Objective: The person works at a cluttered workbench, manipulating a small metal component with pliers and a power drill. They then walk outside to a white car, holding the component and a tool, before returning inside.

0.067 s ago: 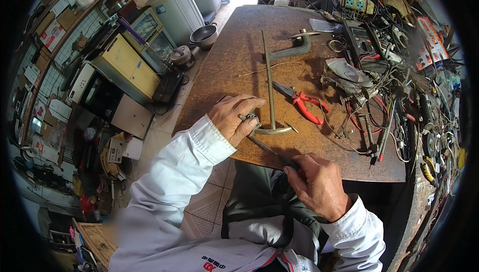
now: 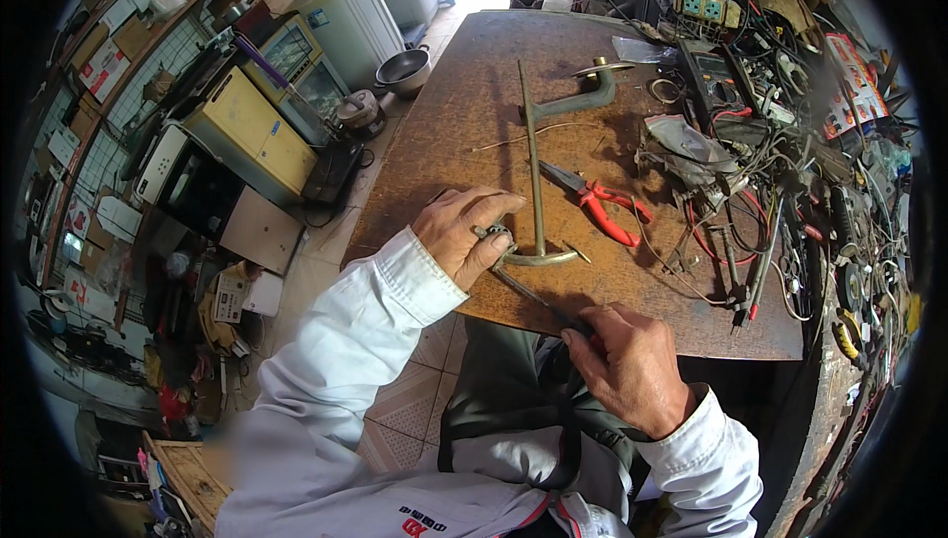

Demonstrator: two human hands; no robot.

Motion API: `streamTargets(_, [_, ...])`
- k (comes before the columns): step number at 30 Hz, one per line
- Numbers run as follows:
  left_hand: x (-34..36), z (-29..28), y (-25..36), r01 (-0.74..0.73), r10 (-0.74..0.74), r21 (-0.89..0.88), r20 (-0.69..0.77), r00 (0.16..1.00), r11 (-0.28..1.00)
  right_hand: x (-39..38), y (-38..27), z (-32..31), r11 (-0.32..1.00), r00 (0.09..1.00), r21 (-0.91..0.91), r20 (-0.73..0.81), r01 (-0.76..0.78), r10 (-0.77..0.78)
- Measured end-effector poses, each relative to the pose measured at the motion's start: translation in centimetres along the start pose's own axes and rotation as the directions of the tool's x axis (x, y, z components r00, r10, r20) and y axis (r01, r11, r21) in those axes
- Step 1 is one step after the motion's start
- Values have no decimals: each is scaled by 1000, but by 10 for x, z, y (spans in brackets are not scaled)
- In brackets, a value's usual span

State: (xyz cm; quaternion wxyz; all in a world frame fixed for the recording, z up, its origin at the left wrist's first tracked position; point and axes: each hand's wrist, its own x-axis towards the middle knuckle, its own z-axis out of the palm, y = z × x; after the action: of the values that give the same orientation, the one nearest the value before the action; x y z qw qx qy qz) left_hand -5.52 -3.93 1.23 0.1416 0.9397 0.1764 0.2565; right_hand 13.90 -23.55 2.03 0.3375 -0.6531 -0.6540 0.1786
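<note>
Pinching the curved foot of a brass-coloured metal bracket (image 2: 538, 168), the left hand (image 2: 462, 232) is pressing it down on the brown wooden table (image 2: 444, 133) in the middle of the frame. Just below, the right hand (image 2: 632, 365) is closing its fingers round a thin screwdriver (image 2: 523, 291), whose tip is pointing up and left toward the foot. Red-handled pliers (image 2: 602, 204) are lying just right of the bracket's long stem, and tangled wires (image 2: 790, 202) are crowding the right side.
</note>
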Motion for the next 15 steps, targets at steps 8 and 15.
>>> streamTargets(8, [-1, 2, -1, 2, -2, -7, -6, 1000, 1000, -3, -2, 8, 998, 996, -65, -79, 26, -31])
streamTargets(15, [-5, 0, 25, 91, -100, -129, -58, 993, 987, -17, -15, 1, 959, 990, 245, 14, -142, 143])
